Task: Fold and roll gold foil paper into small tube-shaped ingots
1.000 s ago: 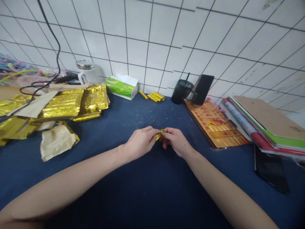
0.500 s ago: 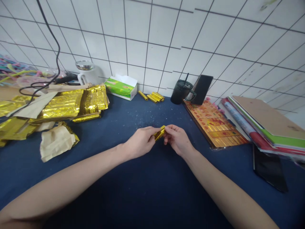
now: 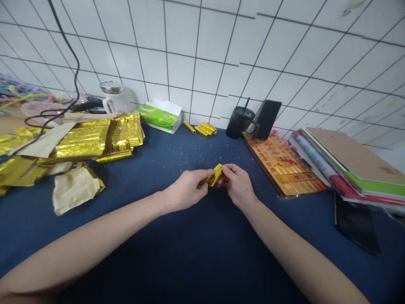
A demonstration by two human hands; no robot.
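Observation:
Over the middle of the dark blue table, my left hand and my right hand meet. Both pinch a small folded gold foil piece between thumb and fingers. The piece tilts up to the right, with most of it showing between the two hands. Several finished gold foil rolls lie at the back by the tiled wall. A pile of flat gold foil sheets lies at the left.
A crumpled paper wad, a white mug and a green tissue box stand at left and back. A black cup, propped phone, red-gold printed sheets, stacked books and a dark phone fill the right.
The gold foil piece has been turned and raised a little between my fingers, so more of it shows. Both hands stayed in about the same place.

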